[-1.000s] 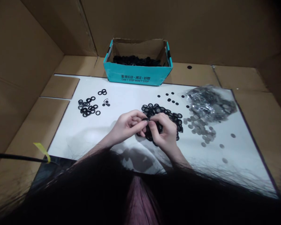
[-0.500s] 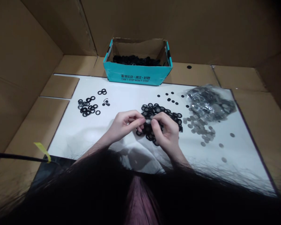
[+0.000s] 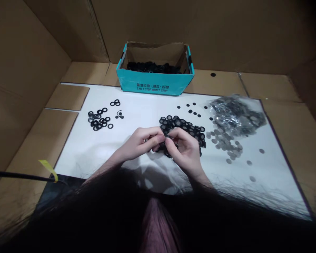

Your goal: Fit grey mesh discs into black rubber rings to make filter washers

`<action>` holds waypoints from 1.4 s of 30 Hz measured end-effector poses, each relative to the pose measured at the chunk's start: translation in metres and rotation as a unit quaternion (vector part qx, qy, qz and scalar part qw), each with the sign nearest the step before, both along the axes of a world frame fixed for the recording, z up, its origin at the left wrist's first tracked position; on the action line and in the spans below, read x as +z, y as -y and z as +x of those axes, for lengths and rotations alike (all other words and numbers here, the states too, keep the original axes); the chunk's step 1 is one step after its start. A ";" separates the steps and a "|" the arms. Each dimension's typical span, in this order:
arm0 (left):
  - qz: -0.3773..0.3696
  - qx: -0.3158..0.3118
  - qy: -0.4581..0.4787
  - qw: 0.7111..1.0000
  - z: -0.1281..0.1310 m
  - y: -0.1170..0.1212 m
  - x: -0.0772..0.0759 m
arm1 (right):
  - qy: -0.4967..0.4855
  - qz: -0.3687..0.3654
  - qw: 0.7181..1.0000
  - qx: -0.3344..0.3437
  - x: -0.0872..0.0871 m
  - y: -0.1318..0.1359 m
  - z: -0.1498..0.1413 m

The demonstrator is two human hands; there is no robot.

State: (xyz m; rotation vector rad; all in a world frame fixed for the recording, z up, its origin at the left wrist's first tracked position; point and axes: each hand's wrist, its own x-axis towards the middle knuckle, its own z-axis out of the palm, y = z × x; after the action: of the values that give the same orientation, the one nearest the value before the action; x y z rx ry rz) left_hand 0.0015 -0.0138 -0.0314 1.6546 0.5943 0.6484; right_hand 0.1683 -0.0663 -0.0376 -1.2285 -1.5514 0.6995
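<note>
My left hand (image 3: 140, 143) and my right hand (image 3: 184, 149) meet fingertip to fingertip over the near edge of a pile of black rings (image 3: 184, 127) on a white sheet (image 3: 137, 112). Both hands are closed in a pinch on a small black ring (image 3: 166, 136) held between them. Grey discs (image 3: 225, 144) lie scattered just right of the pile, beside a clear plastic bag (image 3: 235, 115) with more parts in it. A smaller group of black rings (image 3: 98, 120) lies at the left of the sheet.
A teal cardboard box (image 3: 155, 84) with black parts inside stands at the back of the sheet. Small black dots (image 3: 192, 109) lie near it. Brown cardboard walls surround the area. A black cable with yellow tape (image 3: 47, 168) runs in at the left. Dark hair hides the bottom.
A pale disc glimpsed between my fingertips half a second ago no longer shows. My hands have shifted slightly, staying pinched together over the pile.
</note>
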 end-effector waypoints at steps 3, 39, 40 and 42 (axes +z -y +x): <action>-0.025 -0.004 0.030 0.999 -0.001 0.002 0.000 | -0.019 -0.023 1.000 0.005 0.005 0.002 -0.001; 0.311 0.131 0.085 0.937 -0.001 0.001 -0.005 | 0.053 0.135 0.982 -0.118 0.011 0.022 -0.011; 0.310 0.131 0.087 0.938 -0.001 0.001 -0.005 | 0.054 0.138 0.982 -0.120 0.012 0.022 -0.011; 0.307 0.129 0.088 0.939 -0.001 0.000 -0.005 | 0.049 0.133 0.982 -0.124 0.013 0.022 -0.011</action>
State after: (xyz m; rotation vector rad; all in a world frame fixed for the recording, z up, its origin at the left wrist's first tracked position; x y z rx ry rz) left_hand 0.0009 -0.0142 -0.0364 2.0769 0.5090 1.2574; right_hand 0.1568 -0.0887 -0.0249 -1.2384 -1.4841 0.2630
